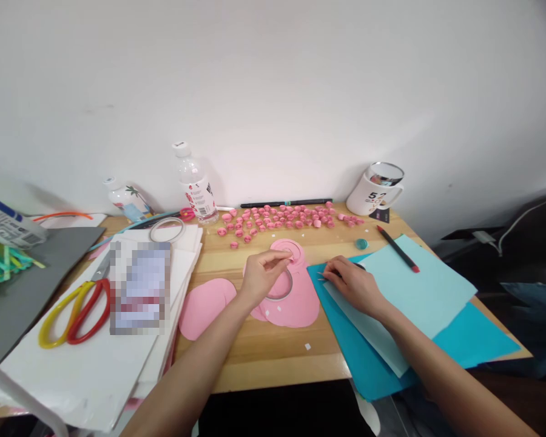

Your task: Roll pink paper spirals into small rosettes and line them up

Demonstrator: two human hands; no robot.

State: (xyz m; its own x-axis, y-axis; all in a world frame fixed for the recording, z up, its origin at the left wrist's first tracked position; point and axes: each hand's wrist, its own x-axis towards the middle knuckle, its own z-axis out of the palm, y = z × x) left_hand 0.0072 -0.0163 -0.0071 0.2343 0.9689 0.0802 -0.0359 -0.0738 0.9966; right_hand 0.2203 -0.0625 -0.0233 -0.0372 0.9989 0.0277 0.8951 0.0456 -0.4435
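Observation:
My left hand [267, 274] is closed in a pinch over the pink paper, with what looks like a small pink paper piece at its fingertips. Just beyond them is a pink paper spiral [287, 244]. A roll of tape [282, 296] lies under this hand on stacked pink paper shapes [300, 312]. Over the blue sheets, my right hand [352, 284] is closed around a slim tool, apparently tweezers [321, 277], with two thin tips pointing left; most of it is hidden. Several small pink paper rolls [277, 217] are scattered behind both hands.
White papers [95, 376] carry yellow-and-red scissors [88, 312] and another tape roll [167, 229] at left. A bottle [198, 188] and a mug [370, 194] stand by the wall. A red-tipped pen [398, 249] rests on light blue paper [423, 291], near a small teal cap [361, 244].

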